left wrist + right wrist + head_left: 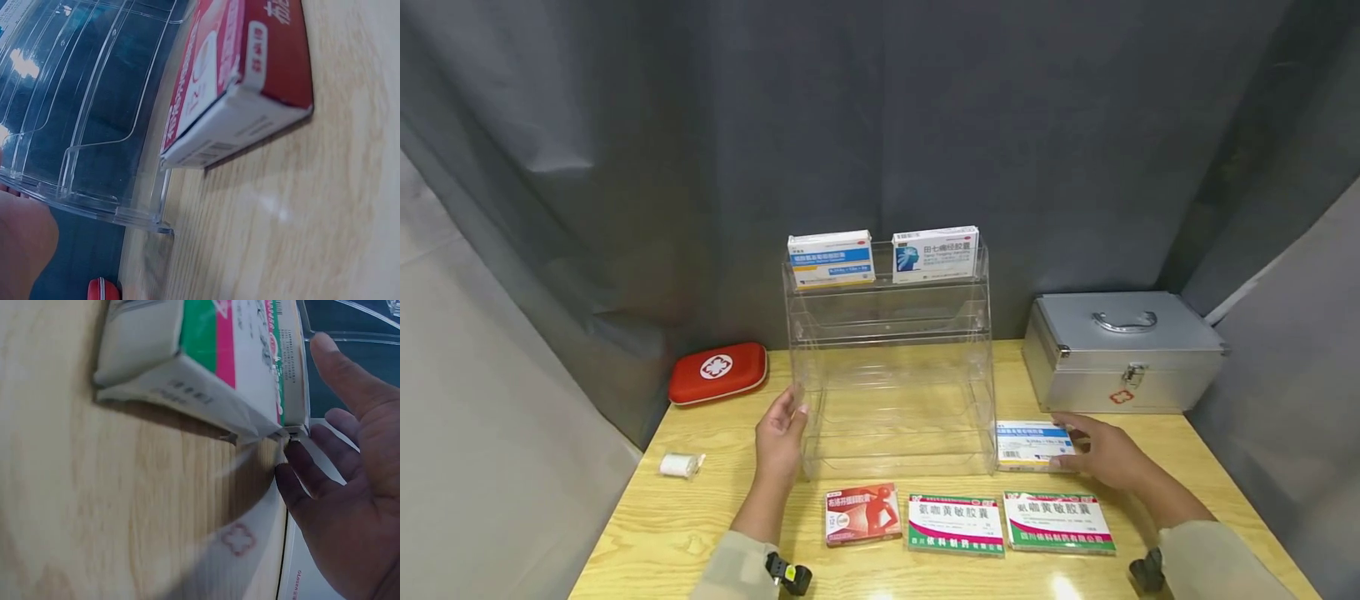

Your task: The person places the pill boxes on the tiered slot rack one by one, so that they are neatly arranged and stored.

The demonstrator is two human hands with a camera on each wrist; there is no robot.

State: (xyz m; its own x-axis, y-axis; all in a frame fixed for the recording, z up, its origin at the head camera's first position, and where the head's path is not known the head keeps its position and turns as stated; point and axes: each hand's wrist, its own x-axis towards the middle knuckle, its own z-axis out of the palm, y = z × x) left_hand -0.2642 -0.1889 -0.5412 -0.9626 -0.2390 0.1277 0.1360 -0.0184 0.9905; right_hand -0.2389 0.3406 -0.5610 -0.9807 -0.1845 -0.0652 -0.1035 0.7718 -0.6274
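Observation:
A clear plastic tiered rack (891, 446) stands mid-table, with a blue-and-white medicine box (831, 262) and a white medicine box with a blue head picture (936, 254) in its top tier. My left hand (781, 437) rests at the rack's left side, fingers loosely bent. Another blue-and-white medicine box (1030, 446) lies against the rack's lower right side. Around its right end is my right hand (1108, 454), thumb and fingers spread; in the right wrist view the fingertips (294, 453) are by the box's corner.
In front of the rack lie a red medicine box (862, 514) and two green-and-white medicine boxes (955, 523) (1058, 521). A red first-aid case (718, 373) and a white bandage roll (679, 465) are at left. The silver metal case (1123, 350) stands back right, before a grey curtain.

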